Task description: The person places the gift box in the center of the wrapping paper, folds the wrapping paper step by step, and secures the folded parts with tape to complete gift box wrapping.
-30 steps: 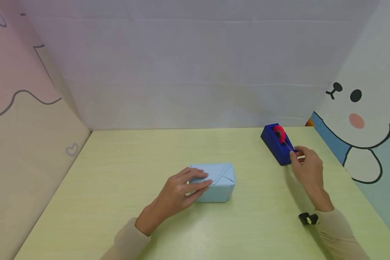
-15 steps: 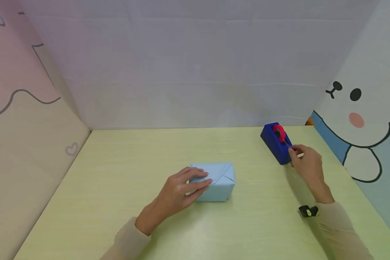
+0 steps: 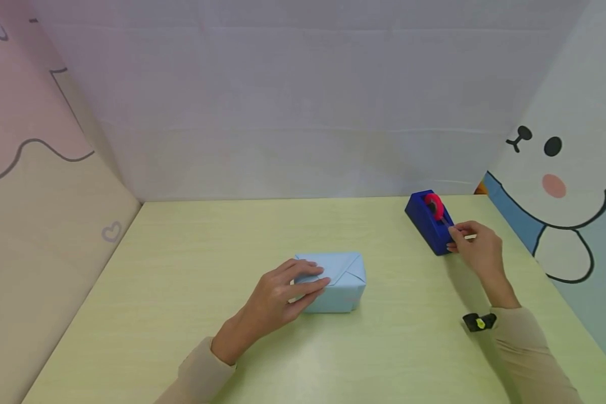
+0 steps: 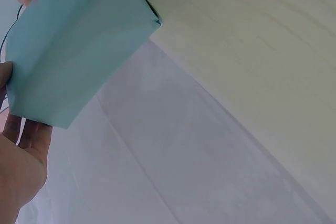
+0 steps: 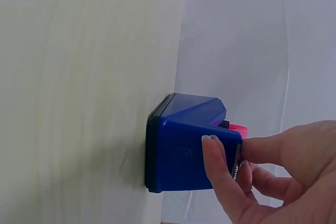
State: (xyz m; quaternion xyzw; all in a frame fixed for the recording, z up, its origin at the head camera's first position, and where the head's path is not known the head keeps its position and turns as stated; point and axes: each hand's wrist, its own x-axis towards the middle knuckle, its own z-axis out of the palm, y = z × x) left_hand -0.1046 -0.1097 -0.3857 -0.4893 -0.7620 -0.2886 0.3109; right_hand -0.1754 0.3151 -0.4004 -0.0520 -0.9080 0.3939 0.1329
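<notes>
A box wrapped in light blue paper (image 3: 340, 297), its folded flaps on top, sits on the table. My left hand (image 3: 270, 300) holds its left end, fingers over the top and thumb against the near side. In the left wrist view, the fingertips are partly hidden behind the box (image 4: 68, 51). To the right stands a blue tape dispenser (image 3: 426, 227) with a red-cored tape roll (image 3: 435, 206). At its cutter end, my right hand (image 3: 480, 252) pinches the tape end. In the right wrist view, a finger touches the dispenser (image 5: 184, 150) beside its toothed cutter (image 5: 236, 163); the tape itself hardly shows.
The pale wooden table (image 3: 207, 235) ends at a grey-white back sheet (image 3: 303, 112). Printed cartoon panels flank it, one at the left (image 3: 40, 224) and one at the right (image 3: 575, 185). A small black strap piece (image 3: 480, 322) is at the right cuff.
My right hand's fingers have shifted slightly at the dispenser's cutter end, and its wrist has risen a little in view. The left hand and the box have stayed in place.
</notes>
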